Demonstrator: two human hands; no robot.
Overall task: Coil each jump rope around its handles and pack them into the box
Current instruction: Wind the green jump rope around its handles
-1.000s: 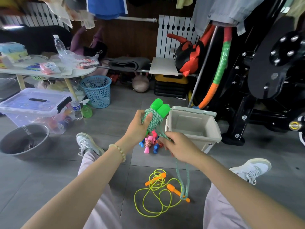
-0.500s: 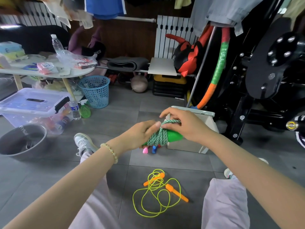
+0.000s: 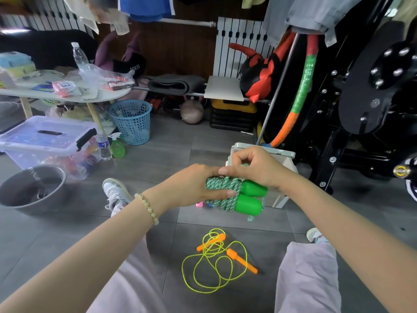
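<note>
My left hand (image 3: 198, 184) grips the green jump rope (image 3: 228, 190) by its coiled part, with its two green handles (image 3: 250, 198) lying side by side and pointing right. My right hand (image 3: 255, 166) has its fingers curled over the top of the coil, pinching the rope there. A short rope end dangles below the handles. The beige box (image 3: 285, 162) stands on the floor just behind my right hand, mostly hidden by it. A yellow rope with orange handles (image 3: 216, 260) lies loose on the floor between my legs. A pink and blue rope (image 3: 199, 204) peeks out under my left hand.
A clear lidded storage bin (image 3: 47, 141) and a metal bowl (image 3: 31, 186) sit at the left. A blue basket (image 3: 132, 120) stands under a white table (image 3: 67, 93). Black gym equipment (image 3: 365, 98) and a hoop (image 3: 300, 96) fill the right side.
The bundle turned from upright to horizontal, and the long hanging rope got wound on until only a short end dangles. My right hand rose from below onto the top of the coil.
</note>
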